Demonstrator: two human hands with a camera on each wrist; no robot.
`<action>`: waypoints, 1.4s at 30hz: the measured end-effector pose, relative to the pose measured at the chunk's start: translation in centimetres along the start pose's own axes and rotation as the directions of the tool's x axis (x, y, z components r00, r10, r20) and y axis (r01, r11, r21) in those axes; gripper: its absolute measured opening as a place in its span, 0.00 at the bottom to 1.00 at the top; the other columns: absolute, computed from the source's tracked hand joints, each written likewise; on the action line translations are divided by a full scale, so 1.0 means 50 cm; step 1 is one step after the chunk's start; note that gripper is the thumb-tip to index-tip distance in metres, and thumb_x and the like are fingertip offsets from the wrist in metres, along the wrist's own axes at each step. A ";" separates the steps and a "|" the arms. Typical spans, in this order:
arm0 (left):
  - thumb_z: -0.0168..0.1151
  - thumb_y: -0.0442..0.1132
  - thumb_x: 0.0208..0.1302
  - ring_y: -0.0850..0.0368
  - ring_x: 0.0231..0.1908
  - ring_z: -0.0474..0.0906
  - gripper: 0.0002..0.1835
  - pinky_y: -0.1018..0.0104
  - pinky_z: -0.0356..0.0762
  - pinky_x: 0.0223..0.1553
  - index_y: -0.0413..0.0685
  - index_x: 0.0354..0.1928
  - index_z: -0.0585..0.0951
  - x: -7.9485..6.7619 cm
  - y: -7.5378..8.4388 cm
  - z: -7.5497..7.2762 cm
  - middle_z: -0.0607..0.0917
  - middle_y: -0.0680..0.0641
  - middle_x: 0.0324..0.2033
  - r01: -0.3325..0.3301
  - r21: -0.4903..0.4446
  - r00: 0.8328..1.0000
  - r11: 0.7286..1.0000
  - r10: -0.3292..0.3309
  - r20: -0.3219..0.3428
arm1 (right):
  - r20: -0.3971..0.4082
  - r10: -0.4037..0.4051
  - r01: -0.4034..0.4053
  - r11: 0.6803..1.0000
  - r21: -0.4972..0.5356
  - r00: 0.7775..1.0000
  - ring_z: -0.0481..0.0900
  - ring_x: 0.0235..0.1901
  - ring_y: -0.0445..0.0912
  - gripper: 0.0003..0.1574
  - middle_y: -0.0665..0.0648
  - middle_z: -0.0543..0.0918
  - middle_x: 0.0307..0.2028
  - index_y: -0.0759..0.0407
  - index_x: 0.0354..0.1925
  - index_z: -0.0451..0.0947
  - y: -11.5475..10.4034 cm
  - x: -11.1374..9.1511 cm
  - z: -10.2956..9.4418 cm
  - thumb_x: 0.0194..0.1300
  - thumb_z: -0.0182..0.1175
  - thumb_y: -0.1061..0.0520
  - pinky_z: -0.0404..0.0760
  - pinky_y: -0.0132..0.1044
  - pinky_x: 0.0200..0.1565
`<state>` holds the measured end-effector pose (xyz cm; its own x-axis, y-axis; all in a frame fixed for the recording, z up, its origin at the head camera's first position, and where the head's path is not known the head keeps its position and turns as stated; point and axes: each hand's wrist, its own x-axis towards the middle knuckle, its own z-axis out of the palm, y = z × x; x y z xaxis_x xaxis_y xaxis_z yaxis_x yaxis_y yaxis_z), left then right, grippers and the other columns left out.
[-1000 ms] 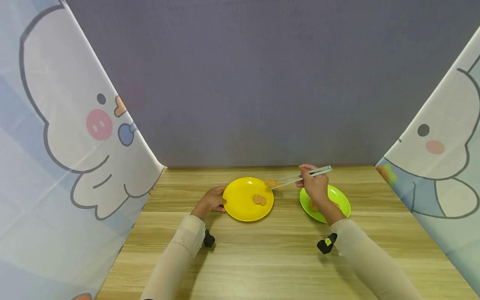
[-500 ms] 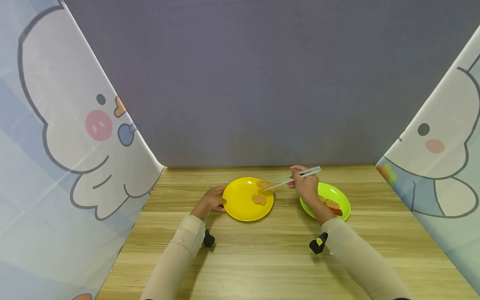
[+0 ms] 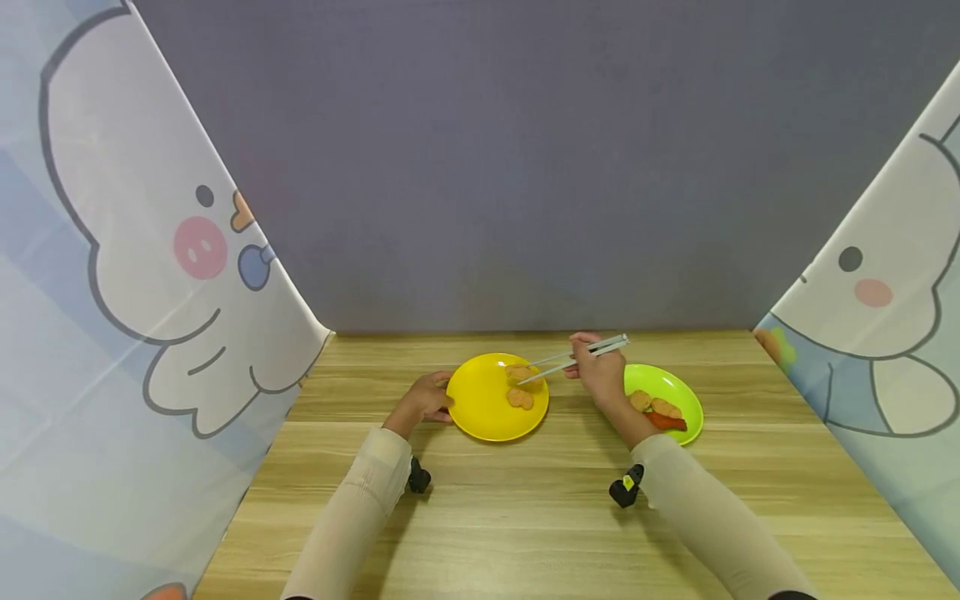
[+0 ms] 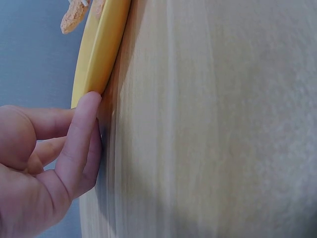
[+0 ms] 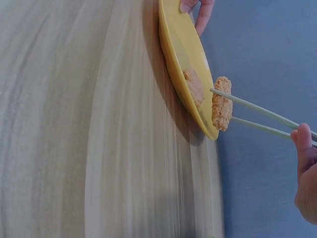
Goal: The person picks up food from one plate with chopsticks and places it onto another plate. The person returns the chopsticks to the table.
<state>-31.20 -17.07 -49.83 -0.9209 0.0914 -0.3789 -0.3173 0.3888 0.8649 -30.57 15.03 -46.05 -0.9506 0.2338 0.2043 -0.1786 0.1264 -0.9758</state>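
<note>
Held nugget: gripped between the chopstick tips, over the far right part of the yellow plate as the head view sees it; whether it touches the plate cannot be told.
Chopsticks: the pale green chopsticks (image 5: 257,108) lie one on either side of the held nugget (image 5: 222,112) and slant up to the right hand.
Right hand: the right hand (image 3: 600,371) has its fingers curled round the chopsticks, between the two plates.
Yellow plate: the yellow plate (image 3: 480,410) sits on the table in front of the person.
Second nugget: the second nugget (image 3: 520,399) lies on that plate, nearer the person than the held one.
Left hand: the left hand (image 3: 427,398) pinches the plate's left rim, thumb on the upper side.
Green plate: the green plate (image 3: 666,382), well to the right, bears two nuggets (image 3: 665,407) and a reddish piece (image 3: 666,422); the right forearm covers part of it.
Surroundings: a wood-grain table (image 3: 525,525), a grey wall (image 3: 480,167) behind, and cartoon-printed panels (image 3: 142,158) at both sides.
Wrists: pale sleeves (image 3: 348,517), with a black device (image 3: 419,476) at each.
</note>
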 end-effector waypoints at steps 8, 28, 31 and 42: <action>0.61 0.22 0.64 0.54 0.29 0.84 0.38 0.64 0.90 0.29 0.52 0.75 0.68 0.003 -0.002 -0.001 0.81 0.32 0.57 -0.002 0.000 1.000 1.000 0.002 0.003 | 0.000 0.002 -0.002 1.000 -0.009 1.000 0.84 0.16 0.38 0.14 0.68 0.84 0.31 0.66 0.48 0.83 0.009 0.000 0.012 0.72 0.57 0.59 0.88 0.35 0.21; 0.62 0.23 0.64 0.54 0.28 0.84 0.38 0.64 0.90 0.28 0.52 0.75 0.69 0.004 -0.003 0.001 0.83 0.34 0.51 -0.003 -0.001 1.000 1.000 0.003 -0.001 | 0.021 0.008 -0.008 1.000 -0.005 1.000 0.85 0.18 0.36 0.16 0.77 0.84 0.37 0.66 0.50 0.84 0.030 -0.003 0.019 0.73 0.57 0.57 0.88 0.34 0.22; 0.62 0.23 0.65 0.54 0.28 0.84 0.37 0.64 0.90 0.28 0.53 0.75 0.69 0.002 -0.003 0.002 0.83 0.35 0.50 0.003 0.002 1.000 1.000 -0.003 0.003 | 0.019 0.017 -0.017 1.000 -0.002 1.000 0.84 0.17 0.36 0.16 0.78 0.83 0.38 0.65 0.50 0.84 0.027 -0.006 0.018 0.73 0.57 0.57 0.88 0.34 0.22; 0.61 0.23 0.65 0.54 0.28 0.85 0.37 0.64 0.90 0.29 0.52 0.75 0.68 0.002 -0.003 -0.001 0.82 0.33 0.56 0.000 0.001 1.000 1.000 0.000 0.011 | 0.001 0.031 -0.031 0.999 0.019 1.000 0.86 0.17 0.38 0.17 0.67 0.84 0.32 0.66 0.52 0.83 0.016 -0.008 -0.004 0.73 0.58 0.56 0.88 0.36 0.21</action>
<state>-31.26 -17.14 -49.98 -0.9184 0.1019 -0.3823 -0.3168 0.3894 0.8649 -30.31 15.22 -46.89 -0.9560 0.2366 0.1736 -0.1535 0.1010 -0.9830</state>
